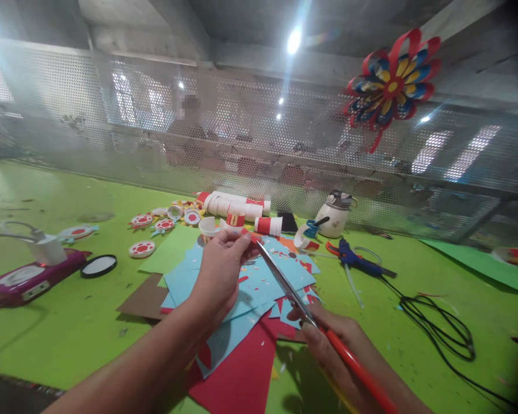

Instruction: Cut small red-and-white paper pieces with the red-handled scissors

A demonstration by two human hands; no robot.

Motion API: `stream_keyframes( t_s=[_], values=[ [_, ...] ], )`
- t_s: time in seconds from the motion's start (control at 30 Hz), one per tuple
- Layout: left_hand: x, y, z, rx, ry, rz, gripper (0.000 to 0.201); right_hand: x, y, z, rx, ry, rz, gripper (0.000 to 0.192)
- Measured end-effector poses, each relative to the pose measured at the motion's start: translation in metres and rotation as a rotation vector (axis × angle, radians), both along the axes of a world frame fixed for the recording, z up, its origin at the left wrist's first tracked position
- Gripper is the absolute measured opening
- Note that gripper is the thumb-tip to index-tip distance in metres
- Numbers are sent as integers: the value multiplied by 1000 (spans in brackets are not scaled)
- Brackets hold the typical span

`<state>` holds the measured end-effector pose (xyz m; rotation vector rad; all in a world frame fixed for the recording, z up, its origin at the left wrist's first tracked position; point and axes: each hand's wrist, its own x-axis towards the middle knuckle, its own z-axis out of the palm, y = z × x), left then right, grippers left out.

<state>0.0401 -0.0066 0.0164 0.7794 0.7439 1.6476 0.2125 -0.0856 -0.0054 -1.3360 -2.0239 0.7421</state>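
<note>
My left hand pinches a small piece of red paper between thumb and fingers, above the paper pile. In my right hand is a pair of scissors with red handles. Its blade tips reach up to the red paper at my left fingertips; whether they touch it I cannot tell. Beneath both hands lie light blue paper sheets strewn with small scraps, and a red paper sheet lies nearest to me. Just beyond my left hand stands a cut paper cup.
Stacked paper cups lie at the back beside round paper pieces with red patterns. On the right are a blue glue gun, its coiled black cable and a jug. A purple power strip sits left. A paper flower hangs above.
</note>
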Motion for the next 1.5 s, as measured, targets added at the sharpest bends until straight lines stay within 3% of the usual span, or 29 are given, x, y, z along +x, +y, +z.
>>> stream_keyframes(
  t_s=[0.47,1.5],
  values=[
    [1,1,-3,6,14,13,15,5,4,-5,16,-27,48,44],
    [2,1,-2,11,-37,34,15,-1,2,-8,51,22,-27,42]
  ],
)
